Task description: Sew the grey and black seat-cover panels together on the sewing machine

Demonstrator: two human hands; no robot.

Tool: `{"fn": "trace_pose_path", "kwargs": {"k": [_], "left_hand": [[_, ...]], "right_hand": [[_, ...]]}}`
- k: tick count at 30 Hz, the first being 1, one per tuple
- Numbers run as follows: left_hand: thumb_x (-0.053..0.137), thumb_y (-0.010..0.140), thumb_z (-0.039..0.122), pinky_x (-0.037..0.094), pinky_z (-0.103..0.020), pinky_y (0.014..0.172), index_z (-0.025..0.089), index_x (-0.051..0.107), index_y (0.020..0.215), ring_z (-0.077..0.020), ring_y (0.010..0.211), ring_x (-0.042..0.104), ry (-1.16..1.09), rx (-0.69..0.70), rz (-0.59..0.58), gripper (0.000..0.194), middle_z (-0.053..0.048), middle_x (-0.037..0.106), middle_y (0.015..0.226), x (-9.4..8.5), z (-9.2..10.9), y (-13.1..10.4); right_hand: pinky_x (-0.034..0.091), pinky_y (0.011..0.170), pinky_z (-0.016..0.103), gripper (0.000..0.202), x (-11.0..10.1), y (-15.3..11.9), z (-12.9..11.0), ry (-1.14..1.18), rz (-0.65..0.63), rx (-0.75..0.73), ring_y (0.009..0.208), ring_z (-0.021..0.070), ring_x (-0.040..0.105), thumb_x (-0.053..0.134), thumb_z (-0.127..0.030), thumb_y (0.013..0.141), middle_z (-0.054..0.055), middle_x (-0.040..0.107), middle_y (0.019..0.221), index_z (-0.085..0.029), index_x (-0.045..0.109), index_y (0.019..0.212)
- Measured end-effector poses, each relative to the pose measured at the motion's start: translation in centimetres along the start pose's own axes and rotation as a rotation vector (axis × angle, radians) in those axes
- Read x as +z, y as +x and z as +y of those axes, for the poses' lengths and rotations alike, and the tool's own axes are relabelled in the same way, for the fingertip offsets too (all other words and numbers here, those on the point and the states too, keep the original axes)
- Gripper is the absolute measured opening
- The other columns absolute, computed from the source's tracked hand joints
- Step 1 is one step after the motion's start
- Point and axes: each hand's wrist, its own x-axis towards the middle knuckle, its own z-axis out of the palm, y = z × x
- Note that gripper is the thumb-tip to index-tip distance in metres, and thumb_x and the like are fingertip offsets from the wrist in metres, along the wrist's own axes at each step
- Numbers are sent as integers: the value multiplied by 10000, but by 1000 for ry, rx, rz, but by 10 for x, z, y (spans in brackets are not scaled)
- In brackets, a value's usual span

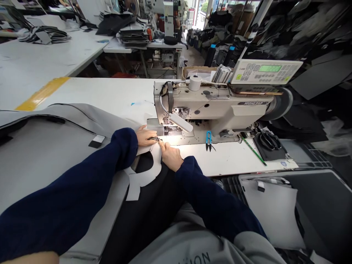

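With the grey fabric panel (55,146) fed flat under the sewing machine (209,106) head | left hand (145,135) pressed on it, pinching a small dark piece at the seam line | right hand (170,156) fingers down, steadying the edge | blue thread snips (208,141) lie within reach.

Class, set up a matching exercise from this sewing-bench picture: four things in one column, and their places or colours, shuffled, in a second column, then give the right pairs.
Things
1. thread snips
2. black scissors
3. control panel
4. grey fabric

Places or colours
A. mounted above the sewing machine, green display lit
B. blue handles, on the table just right of the lit needle area
C. spread over the table under the left hand
D. on a dark mat at the machine's right end

Pairs: 1-B, 2-D, 3-A, 4-C
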Motion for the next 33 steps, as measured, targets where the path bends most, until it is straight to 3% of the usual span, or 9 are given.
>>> {"fn": "trace_pose_path", "kwargs": {"k": [2,5,10,16,20,27,33], "left_hand": [[319,901,405,165,-465,1105,195,613,923,-215,1011,603,116,-18,-53,361,-49,685,1005,-1,1,-2],[306,905,343,292,-432,1021,171,590,831,-221,870,638,235,-60,-88,340,-76,695,874,1,4,-3],[421,865,303,365,-406,840,193,586,782,-223,780,634,239,-190,9,215,-62,689,838,8,6,5],[464,854,290,333,-428,843,194,628,860,-263,915,602,184,-268,138,191,-100,654,984,23,8,23],[502,840,306,332,-436,863,182,634,957,-294,1012,571,143,-302,177,216,-108,648,1018,28,6,27],[514,842,322,343,-431,889,191,623,949,-282,1045,557,105,-347,215,201,-96,633,1033,29,7,24],[518,823,327,344,-430,892,237,646,1013,-264,1018,565,48,-257,265,246,-62,631,1031,31,1,17]], "right_hand": [[523,616,360,533,1,4,0,10,-7,-24,731,208,635,215,-142,929,174,541,1103,-131,222,1462],[519,634,371,523,3,13,-2,24,-22,-83,747,219,639,220,-136,931,175,554,1087,-128,244,1453],[508,650,355,499,4,25,-3,24,-23,-121,786,226,649,248,-130,929,192,589,1048,-94,287,1426],[487,642,335,439,3,30,6,-8,4,-107,797,240,659,273,-108,909,183,650,933,-69,431,1316],[481,641,338,449,5,32,9,-13,16,-108,801,247,660,279,-113,904,181,660,927,-70,425,1326],[477,618,335,497,9,33,10,19,44,-80,765,261,673,339,-144,875,139,685,867,-107,392,1367],[474,648,326,482,4,36,11,19,-5,-87,794,247,671,332,-157,888,141,691,839,-124,415,1362]]}}
